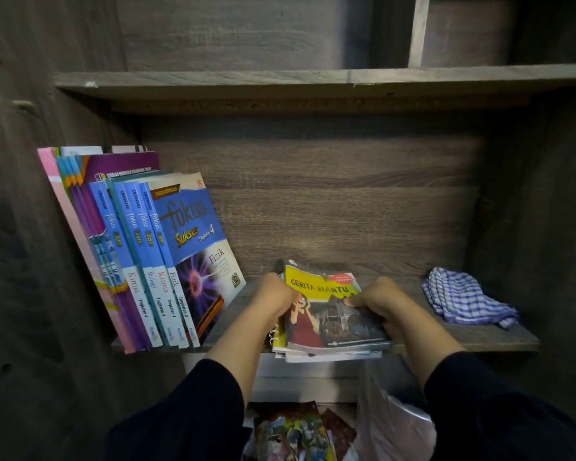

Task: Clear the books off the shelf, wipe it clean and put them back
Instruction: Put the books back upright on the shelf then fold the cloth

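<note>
Blue-and-white checked cloth [466, 299], yellow-topped book [326, 307], blue textbooks [167, 254], grey-brown shelf [479, 337]

Count: two hands, left [275, 296] and right [378, 302]. One checked cloth [464, 299]. Four "fokus" spines [147, 257] upright (others behind, uncountable). One flat stack [330, 319], number unclear. One shelf board [479, 337].

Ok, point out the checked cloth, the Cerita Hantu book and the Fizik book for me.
checked cloth [464, 299], head view, on its folded middle.
Cerita Hantu book [323, 287], head view, on the yellow title band of its cover.
Fizik book [193, 234], head view, on the blue upper half of its front cover.
</note>
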The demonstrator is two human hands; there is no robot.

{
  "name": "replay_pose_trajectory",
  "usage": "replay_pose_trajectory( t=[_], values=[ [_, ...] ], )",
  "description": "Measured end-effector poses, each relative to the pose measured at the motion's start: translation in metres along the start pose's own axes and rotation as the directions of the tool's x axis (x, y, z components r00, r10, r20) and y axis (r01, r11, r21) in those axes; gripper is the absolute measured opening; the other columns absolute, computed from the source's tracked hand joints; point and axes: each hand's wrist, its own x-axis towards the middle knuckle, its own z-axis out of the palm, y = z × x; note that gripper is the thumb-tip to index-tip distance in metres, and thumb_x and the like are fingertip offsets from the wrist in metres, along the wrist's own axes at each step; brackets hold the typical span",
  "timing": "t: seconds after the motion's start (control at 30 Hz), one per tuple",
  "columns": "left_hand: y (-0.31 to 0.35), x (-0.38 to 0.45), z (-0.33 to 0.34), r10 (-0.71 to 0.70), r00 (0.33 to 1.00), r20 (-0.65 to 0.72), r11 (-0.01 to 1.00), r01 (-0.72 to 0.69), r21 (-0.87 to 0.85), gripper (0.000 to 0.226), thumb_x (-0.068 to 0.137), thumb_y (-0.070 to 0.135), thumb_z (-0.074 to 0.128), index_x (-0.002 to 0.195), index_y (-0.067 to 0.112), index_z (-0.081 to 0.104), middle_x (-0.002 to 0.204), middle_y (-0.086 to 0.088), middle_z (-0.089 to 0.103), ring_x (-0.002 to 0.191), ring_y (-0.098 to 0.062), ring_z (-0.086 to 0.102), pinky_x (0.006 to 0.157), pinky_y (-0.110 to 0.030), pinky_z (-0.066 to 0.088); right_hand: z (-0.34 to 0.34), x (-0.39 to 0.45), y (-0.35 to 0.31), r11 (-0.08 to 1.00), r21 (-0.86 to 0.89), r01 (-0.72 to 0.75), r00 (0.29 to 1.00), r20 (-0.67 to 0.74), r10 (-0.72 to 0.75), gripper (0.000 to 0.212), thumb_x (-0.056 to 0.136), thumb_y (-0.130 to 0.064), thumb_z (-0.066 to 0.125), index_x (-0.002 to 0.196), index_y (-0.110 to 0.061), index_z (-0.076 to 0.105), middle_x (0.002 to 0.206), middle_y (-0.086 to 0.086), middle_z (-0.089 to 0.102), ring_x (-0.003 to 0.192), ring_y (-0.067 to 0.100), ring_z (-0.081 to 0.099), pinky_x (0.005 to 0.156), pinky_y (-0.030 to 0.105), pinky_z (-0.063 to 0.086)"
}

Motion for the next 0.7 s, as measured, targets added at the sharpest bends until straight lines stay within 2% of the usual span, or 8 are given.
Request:
replay_pose_trajectory(
  t=[0.1, 0.2, 0.3, 0.37, 0.43, 0.53, 0.63, 0.7],
  values=[
    [0.002, -0.001, -0.001, 0.007, 1.0, 0.002, 1.0, -0.007, 0.015, 0.02, 0.087, 0.005, 0.063, 0.073, 0.01, 0.051, 0.073, -0.004, 0.056, 0.064, -0.014, 0.052, 0.051, -0.024, 0.038, -0.001, -0.002, 0.0, 0.999, 0.029, -0.029, 0.999, 0.023, 0.028, 0.029, 0.065, -0.007, 0.084, 0.062, -0.005, 0.056, 0.04, 0.004, 0.052, 0.043, 0.017, 0.046, 0.047, 0.025, 0.038],
    [0.01, -0.004, -0.006, 0.029, 0.999, -0.024, 0.999, -0.028, 0.022, 0.013, 0.084, 0.003, 0.067, 0.092, 0.004, 0.056, 0.083, -0.01, 0.059, 0.071, -0.021, 0.057, 0.051, -0.026, 0.038, -0.001, -0.004, -0.003, 1.0, 0.008, -0.021, 1.0, 0.0, 0.021, 0.031, 0.069, -0.021, 0.084, 0.072, -0.003, 0.059, 0.062, 0.012, 0.058, 0.05, 0.02, 0.049, 0.05, 0.026, 0.039],
    [0.018, -0.004, -0.014, 0.048, 0.998, -0.035, 0.998, -0.046, 0.033, 0.011, 0.085, 0.003, 0.065, 0.081, 0.003, 0.055, 0.079, -0.017, 0.061, 0.052, -0.021, 0.05, 0.048, -0.027, 0.036, -0.003, -0.009, -0.006, 1.0, -0.018, -0.014, 1.0, -0.011, 0.013, 0.035, 0.083, -0.031, 0.07, 0.065, -0.006, 0.055, 0.059, 0.008, 0.052, 0.048, 0.018, 0.044, 0.044, 0.021, 0.034],
    [0.02, -0.002, -0.023, 0.077, 0.993, -0.094, 0.997, -0.078, -0.007, 0.016, 0.085, 0.0, 0.062, 0.074, 0.006, 0.052, 0.075, -0.018, 0.062, 0.049, -0.021, 0.05, 0.05, -0.034, 0.046, -0.003, -0.013, -0.008, 0.998, 0.051, -0.035, 0.999, 0.022, 0.034, 0.04, 0.09, -0.034, 0.061, 0.063, -0.007, 0.049, 0.059, 0.008, 0.047, 0.048, 0.018, 0.042, 0.039, 0.017, 0.035],
    [0.022, -0.004, -0.037, 0.107, 0.971, -0.214, 0.988, -0.128, -0.09, 0.013, 0.084, -0.003, 0.059, 0.085, 0.007, 0.051, 0.076, -0.013, 0.06, 0.053, -0.022, 0.057, 0.059, -0.04, 0.056, -0.001, -0.015, -0.009, 0.984, 0.166, -0.07, 0.996, 0.066, 0.06, 0.041, 0.094, -0.036, 0.053, 0.066, -0.007, 0.049, 0.057, 0.009, 0.045, 0.045, 0.019, 0.042, 0.044, 0.018, 0.036],
    [0.021, -0.011, -0.057, 0.078, 0.886, -0.456, 0.969, -0.175, -0.174, 0.022, 0.085, 0.001, 0.057, 0.098, 0.011, 0.043, 0.089, -0.012, 0.057, 0.067, -0.033, 0.066, 0.065, -0.047, 0.059, -0.001, -0.015, -0.007, 0.983, 0.154, -0.099, 0.993, 0.076, 0.088, 0.037, 0.096, -0.033, 0.049, 0.072, -0.006, 0.053, 0.065, 0.013, 0.053, 0.052, 0.022, 0.05, 0.053, 0.024, 0.042],
    [0.011, -0.024, -0.065, 0.155, 0.756, -0.636, 0.984, -0.178, 0.028, 0.025, 0.089, 0.009, 0.056, 0.108, 0.007, 0.041, 0.102, -0.017, 0.064, 0.091, -0.039, 0.064, 0.079, -0.045, 0.054, 0.0, -0.012, -0.006, 0.987, 0.125, -0.098, 0.994, 0.07, 0.09, 0.025, 0.093, -0.021, 0.055, 0.072, -0.007, 0.054, 0.068, 0.014, 0.053, 0.056, 0.024, 0.05, 0.057, 0.027, 0.043],
    [-0.003, -0.033, -0.065, 0.201, 0.693, -0.692, 0.979, -0.155, 0.129, 0.026, 0.09, 0.008, 0.054, 0.112, 0.002, 0.04, 0.109, -0.022, 0.062, 0.101, -0.042, 0.059, 0.078, -0.046, 0.048, 0.001, -0.012, -0.006, 0.994, 0.072, -0.086, 0.995, 0.059, 0.082, 0.018, 0.09, -0.015, 0.059, 0.075, -0.005, 0.056, 0.069, 0.014, 0.055, 0.061, 0.025, 0.053, 0.061, 0.031, 0.048]
  ],
)
